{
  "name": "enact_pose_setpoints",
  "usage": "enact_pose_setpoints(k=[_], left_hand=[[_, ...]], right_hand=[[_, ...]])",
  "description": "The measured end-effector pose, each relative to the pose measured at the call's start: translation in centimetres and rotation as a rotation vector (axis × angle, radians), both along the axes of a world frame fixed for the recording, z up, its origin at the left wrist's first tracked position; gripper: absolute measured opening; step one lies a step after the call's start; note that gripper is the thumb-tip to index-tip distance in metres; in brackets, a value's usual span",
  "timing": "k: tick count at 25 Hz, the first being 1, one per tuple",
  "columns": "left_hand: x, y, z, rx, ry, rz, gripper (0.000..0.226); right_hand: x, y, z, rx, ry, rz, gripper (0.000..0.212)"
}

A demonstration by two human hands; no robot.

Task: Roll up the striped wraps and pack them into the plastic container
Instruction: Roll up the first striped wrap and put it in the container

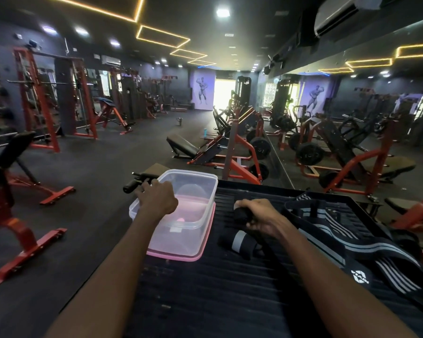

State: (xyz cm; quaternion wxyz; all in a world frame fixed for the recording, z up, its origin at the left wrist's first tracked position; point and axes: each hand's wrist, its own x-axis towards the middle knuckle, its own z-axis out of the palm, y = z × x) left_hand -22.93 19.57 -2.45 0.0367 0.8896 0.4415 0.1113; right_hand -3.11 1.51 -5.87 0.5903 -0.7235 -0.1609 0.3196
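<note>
A clear plastic container (195,191) sits on its pink lid (181,257) at the left edge of a black ribbed platform (217,289). My left hand (156,201) grips the container's left rim. My right hand (257,215) is curled around a rolled black wrap (242,213) just right of the container. A second rolled wrap (238,241) with a grey stripe lies on the platform below that hand. Unrolled black wraps with white stripes (340,237) lie spread across the platform's right side.
The platform's left edge drops to the dark gym floor (95,172). A black padded handle (134,184) sticks out behind the container. Red and black benches and weight machines (230,152) stand around, with a mirrored wall on the right.
</note>
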Motion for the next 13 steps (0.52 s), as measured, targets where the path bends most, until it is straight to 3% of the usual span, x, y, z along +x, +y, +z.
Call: enact_pose_setpoints(k=[3, 6, 13], left_hand=[[-0.1, 0.2, -0.1, 0.011, -0.017, -0.001, 0.037], [0.1, 0.3, -0.4, -0.013, -0.022, -0.008, 0.033], [0.6, 1.3, -0.4, -0.036, -0.127, -0.005, 0.034]], right_hand=[[-0.6, 1.0, 2.2, 0.227, 0.140, 0.062, 0.022], [-1.9, 2.8, 4.8, 0.301, 0.099, 0.170, 0.020], [-4.2, 10.7, 6.6, 0.031, -0.531, 0.200, 0.049]])
